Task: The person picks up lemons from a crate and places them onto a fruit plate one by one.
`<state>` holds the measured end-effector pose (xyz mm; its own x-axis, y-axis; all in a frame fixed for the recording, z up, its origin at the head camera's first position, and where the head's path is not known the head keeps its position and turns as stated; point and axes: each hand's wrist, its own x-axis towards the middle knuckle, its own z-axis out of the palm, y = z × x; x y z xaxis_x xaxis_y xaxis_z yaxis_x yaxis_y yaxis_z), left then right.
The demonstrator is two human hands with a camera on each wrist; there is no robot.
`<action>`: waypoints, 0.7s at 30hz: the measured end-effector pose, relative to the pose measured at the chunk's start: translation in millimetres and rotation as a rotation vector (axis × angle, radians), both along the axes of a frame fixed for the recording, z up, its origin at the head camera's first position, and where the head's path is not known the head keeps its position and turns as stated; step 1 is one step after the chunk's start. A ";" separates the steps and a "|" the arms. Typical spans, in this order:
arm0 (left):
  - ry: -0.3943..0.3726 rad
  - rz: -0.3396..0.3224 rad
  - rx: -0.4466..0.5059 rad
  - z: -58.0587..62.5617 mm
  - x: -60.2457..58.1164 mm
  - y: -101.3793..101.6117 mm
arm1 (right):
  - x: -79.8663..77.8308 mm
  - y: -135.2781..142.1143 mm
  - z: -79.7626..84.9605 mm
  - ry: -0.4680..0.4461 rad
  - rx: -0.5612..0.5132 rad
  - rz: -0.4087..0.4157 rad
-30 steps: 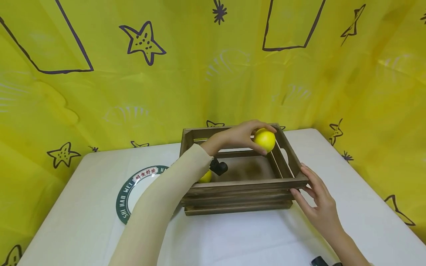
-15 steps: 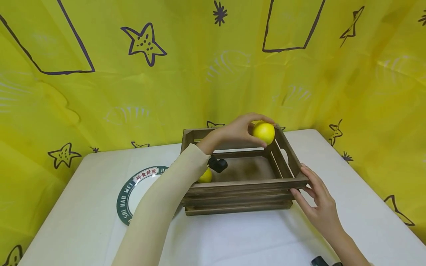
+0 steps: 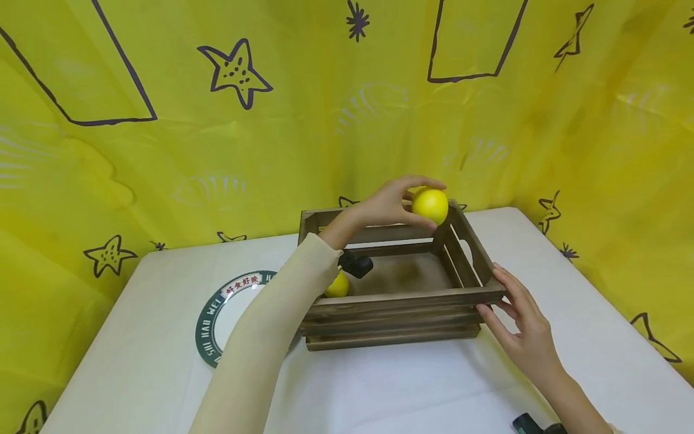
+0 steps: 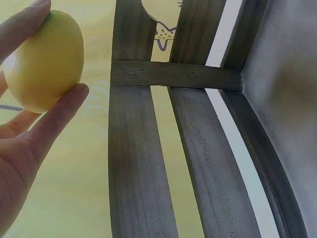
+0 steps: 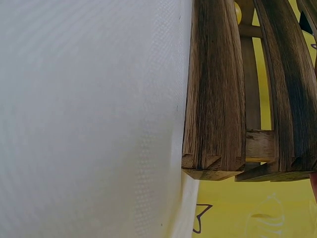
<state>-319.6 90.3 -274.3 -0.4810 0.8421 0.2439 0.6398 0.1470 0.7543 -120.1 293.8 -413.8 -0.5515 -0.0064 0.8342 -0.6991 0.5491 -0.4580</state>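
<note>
My left hand (image 3: 382,208) pinches a round yellow fruit (image 3: 431,205) between thumb and fingers. It is above the far right corner of a brown slatted wooden crate (image 3: 390,313). The left wrist view shows a little green at the top of the fruit (image 4: 47,62). Another yellow fruit (image 3: 338,286) lies in the crate's left end, partly hidden by the sleeve. At the crate's near right corner my right hand (image 3: 523,328) grips the rim, thumb on the front side. In the right wrist view, crate slats (image 5: 218,89) show, with only a sliver of finger at the edge.
A white plate (image 3: 208,331) with a green lettered rim stands left of the crate, partly behind the left sleeve (image 3: 271,337). White cloth (image 3: 135,337) covers the table. A yellow patterned curtain (image 3: 314,132) hangs close behind the crate.
My left hand has risen with the yellow fruit from within the crate to above its far right corner. My right hand keeps its grip on the near right corner.
</note>
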 end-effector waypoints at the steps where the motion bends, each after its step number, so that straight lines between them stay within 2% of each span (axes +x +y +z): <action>1: 0.004 0.001 0.003 0.7 -0.4 0.6 | -0.1 1.1 0.0 -0.001 0.003 -0.002; 5: 0.001 0.002 0.034 3.9 -0.7 -0.8 | -0.1 2.4 0.4 0.007 0.013 -0.003; 12: -0.106 0.066 0.101 11.5 0.3 -12.9 | -2.3 2.2 -1.4 0.015 0.028 -0.002; 18: -0.192 0.051 0.201 14.2 4.3 -16.6 | 0.8 3.1 -4.0 0.007 0.028 0.001; 21: -0.207 0.054 0.223 19.3 8.6 -17.1 | 1.6 4.5 -2.3 0.009 0.032 -0.005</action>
<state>-311.0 73.2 -255.1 -0.5824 0.7508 0.3116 0.4649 -0.0068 0.8853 -118.5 298.3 -416.1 -0.5440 -0.0304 0.8385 -0.7004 0.5667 -0.4339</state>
